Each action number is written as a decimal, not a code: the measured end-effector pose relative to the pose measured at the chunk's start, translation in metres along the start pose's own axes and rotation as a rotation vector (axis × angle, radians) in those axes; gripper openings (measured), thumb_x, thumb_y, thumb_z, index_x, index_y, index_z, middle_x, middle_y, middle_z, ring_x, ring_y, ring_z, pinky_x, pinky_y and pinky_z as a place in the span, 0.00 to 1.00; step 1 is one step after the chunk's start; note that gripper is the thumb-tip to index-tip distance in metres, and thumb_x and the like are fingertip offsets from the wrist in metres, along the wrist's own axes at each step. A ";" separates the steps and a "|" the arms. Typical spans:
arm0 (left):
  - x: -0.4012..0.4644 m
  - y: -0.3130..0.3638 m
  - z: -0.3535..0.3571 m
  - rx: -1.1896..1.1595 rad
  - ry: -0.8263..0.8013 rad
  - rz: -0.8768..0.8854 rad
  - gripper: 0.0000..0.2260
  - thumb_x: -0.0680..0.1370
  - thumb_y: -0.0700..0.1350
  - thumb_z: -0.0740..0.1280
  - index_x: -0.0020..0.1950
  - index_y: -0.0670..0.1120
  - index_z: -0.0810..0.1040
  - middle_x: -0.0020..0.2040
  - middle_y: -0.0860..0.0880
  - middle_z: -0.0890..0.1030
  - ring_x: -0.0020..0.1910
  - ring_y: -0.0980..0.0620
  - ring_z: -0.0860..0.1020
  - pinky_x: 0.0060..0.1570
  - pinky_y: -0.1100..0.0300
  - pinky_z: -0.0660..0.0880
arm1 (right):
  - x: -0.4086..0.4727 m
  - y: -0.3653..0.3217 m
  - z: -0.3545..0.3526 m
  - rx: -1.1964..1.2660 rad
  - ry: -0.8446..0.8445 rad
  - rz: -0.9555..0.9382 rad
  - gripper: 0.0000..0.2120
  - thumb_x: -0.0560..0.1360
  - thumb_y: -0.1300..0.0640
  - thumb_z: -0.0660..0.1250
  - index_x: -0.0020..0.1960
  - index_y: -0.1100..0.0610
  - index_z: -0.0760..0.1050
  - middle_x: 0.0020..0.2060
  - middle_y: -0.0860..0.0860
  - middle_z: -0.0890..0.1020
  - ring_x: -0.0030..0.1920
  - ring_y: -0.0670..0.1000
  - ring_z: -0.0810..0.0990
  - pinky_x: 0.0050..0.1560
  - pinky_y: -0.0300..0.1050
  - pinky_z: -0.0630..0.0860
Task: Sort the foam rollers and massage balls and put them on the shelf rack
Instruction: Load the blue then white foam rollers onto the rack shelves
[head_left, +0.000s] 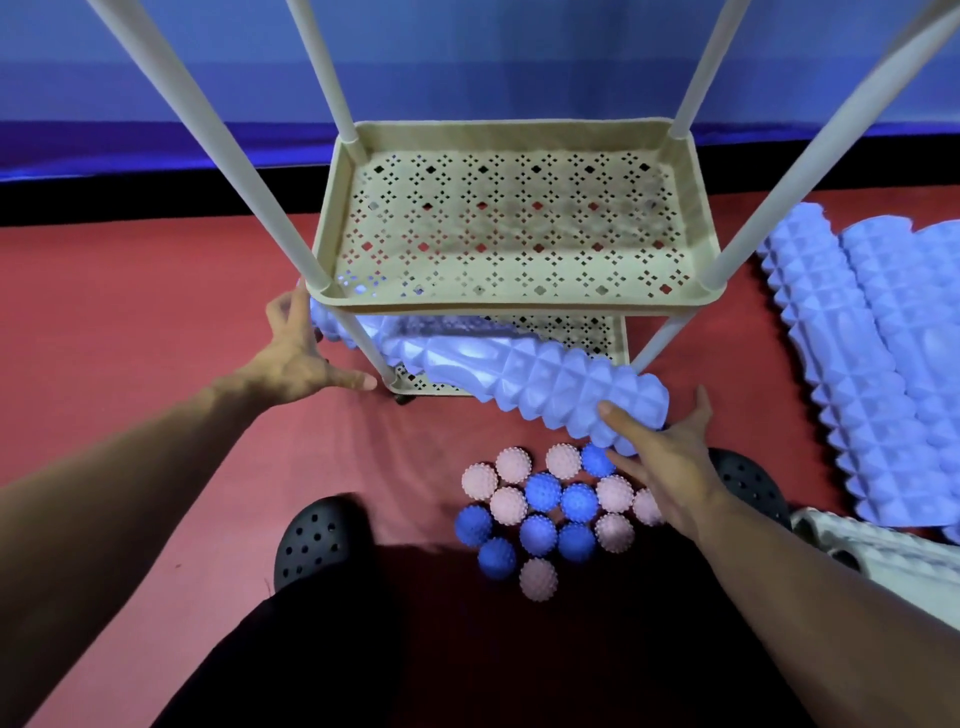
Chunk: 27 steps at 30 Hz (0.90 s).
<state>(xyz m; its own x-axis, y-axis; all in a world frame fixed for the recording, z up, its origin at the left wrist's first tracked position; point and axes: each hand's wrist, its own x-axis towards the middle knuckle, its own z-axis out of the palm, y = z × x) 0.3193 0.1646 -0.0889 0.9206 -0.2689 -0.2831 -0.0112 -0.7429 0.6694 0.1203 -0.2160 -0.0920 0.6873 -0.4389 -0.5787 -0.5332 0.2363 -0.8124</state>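
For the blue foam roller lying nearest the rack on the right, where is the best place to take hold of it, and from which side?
Take the blue foam roller around its middle, coming down from above with the fingers wrapped across its width. It lies flat on the red floor, long axis running away from the person, with a second roller tight against its right side. That makes the top and left side the open approach, and a mid-length grip should keep it balanced.

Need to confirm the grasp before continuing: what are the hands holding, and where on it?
A lavender foam roller, one hand at each end: left hand at its far end, right hand under its near end.
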 end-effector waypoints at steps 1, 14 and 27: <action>0.001 -0.001 -0.004 0.019 0.001 0.000 0.64 0.51 0.61 0.86 0.78 0.64 0.50 0.70 0.56 0.52 0.67 0.44 0.71 0.65 0.45 0.75 | 0.001 -0.003 0.002 -0.014 -0.023 0.006 0.58 0.70 0.57 0.80 0.80 0.44 0.39 0.52 0.40 0.75 0.52 0.46 0.83 0.51 0.50 0.82; 0.012 0.007 -0.028 0.155 0.021 0.067 0.62 0.57 0.52 0.86 0.80 0.58 0.48 0.72 0.47 0.51 0.54 0.49 0.71 0.59 0.48 0.78 | 0.014 -0.007 0.024 -0.165 -0.102 0.074 0.45 0.58 0.55 0.86 0.69 0.51 0.65 0.57 0.51 0.82 0.53 0.55 0.84 0.49 0.57 0.82; 0.012 -0.002 -0.039 0.060 0.066 0.016 0.64 0.52 0.58 0.87 0.68 0.81 0.42 0.72 0.38 0.62 0.68 0.58 0.59 0.68 0.44 0.72 | 0.014 -0.019 0.034 -0.078 -0.010 0.126 0.61 0.63 0.57 0.84 0.80 0.46 0.43 0.67 0.51 0.76 0.54 0.52 0.84 0.50 0.54 0.83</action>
<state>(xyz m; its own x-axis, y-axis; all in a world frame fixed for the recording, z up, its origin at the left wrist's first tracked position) 0.3453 0.1868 -0.0671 0.9438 -0.2416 -0.2257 -0.0477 -0.7750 0.6301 0.1574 -0.1973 -0.0871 0.6173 -0.4010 -0.6769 -0.6519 0.2210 -0.7254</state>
